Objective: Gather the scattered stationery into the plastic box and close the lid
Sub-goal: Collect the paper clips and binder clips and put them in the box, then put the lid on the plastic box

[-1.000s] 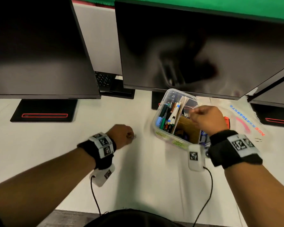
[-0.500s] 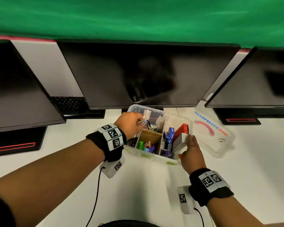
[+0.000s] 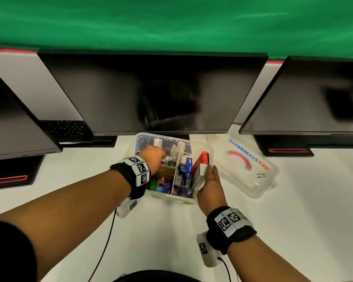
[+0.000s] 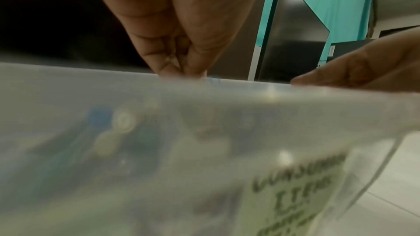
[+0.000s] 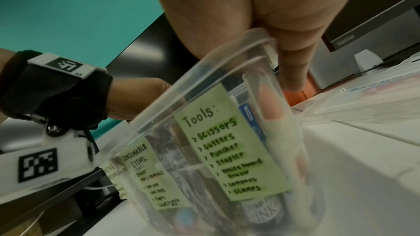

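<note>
White counter (image 3: 171,231) under dark monitors: our left hand (image 3: 151,156) pinches something small over the light, slippery clear plastic box (image 3: 210,151); right hand (image 3: 209,187) clasps its stiff rim.

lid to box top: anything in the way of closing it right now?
Yes. The lid lies on the table right of the box, untouched. The left hand reaches down into the box's middle compartment, and the right hand holds the right rim with the thumb inside. Both would have to clear first.
</note>
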The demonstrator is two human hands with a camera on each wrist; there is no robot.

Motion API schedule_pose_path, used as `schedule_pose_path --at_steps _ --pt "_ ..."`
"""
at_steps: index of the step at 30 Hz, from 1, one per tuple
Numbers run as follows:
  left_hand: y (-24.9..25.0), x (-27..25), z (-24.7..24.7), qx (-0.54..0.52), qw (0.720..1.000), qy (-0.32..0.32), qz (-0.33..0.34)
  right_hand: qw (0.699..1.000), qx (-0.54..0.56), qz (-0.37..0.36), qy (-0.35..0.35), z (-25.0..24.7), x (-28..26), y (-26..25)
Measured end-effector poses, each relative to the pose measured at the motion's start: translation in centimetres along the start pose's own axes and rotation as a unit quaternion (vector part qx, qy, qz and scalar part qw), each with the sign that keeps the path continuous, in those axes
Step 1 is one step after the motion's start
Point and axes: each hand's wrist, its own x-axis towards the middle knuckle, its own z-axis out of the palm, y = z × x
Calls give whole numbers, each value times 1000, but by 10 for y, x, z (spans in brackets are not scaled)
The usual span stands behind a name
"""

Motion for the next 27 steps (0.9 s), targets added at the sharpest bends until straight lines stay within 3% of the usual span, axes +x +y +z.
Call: schedule_pose_path --at_steps 6,10,12,14,18,23,27 --pt "-19 -22 -1 -56 997 52 28 1000 -2 -7 -13 -1 4 9" --pt "-48 -49 6 -58 989 137 1 983 170 -38 60 -4 8 37" --pt "-62 -62 20 -67 989 125 -40 978 180 -8 108 -13 13 60" --pt "-71 -70 38 -81 990 94 -60 986 88 41 132 -21 26 91" --pt "-73 -71 54 -127 986 100 -52 977 -162 134 36 -32 46 140" --pt "-76 -70 57 -133 985 99 -42 932 -339 121 25 -35 49 142" --pt "-76 -71 59 -121 986 104 -45 921 -378 96 14 -32 44 133"
